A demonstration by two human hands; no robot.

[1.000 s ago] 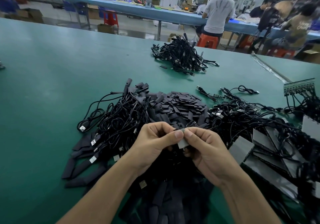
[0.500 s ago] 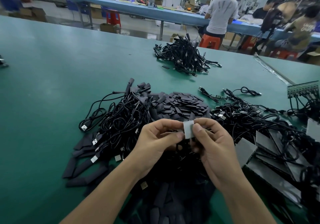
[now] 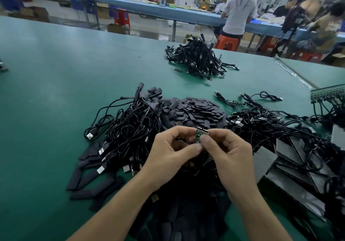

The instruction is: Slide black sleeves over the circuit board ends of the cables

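A small green circuit board (image 3: 199, 134) is pinched between the fingertips of my left hand (image 3: 170, 155) and my right hand (image 3: 227, 155), above the pile. Its cable is hidden behind my hands. Behind my hands lies a heap of flat black sleeves (image 3: 196, 112). More black sleeves (image 3: 89, 183) lie scattered at the near left. A tangle of black cables (image 3: 130, 130) with silver USB plugs spreads to the left of my hands. I cannot tell whether a sleeve is in either hand.
Another cable tangle (image 3: 276, 129) with grey board panels (image 3: 295, 181) fills the right side. A separate cable bundle (image 3: 199, 60) lies further back on the green table (image 3: 56, 73). People sit at a blue bench behind, on red stools.
The board between my fingertips has turned: a pale flat face showed before, now the green component side shows. My hands stayed together over the pile.
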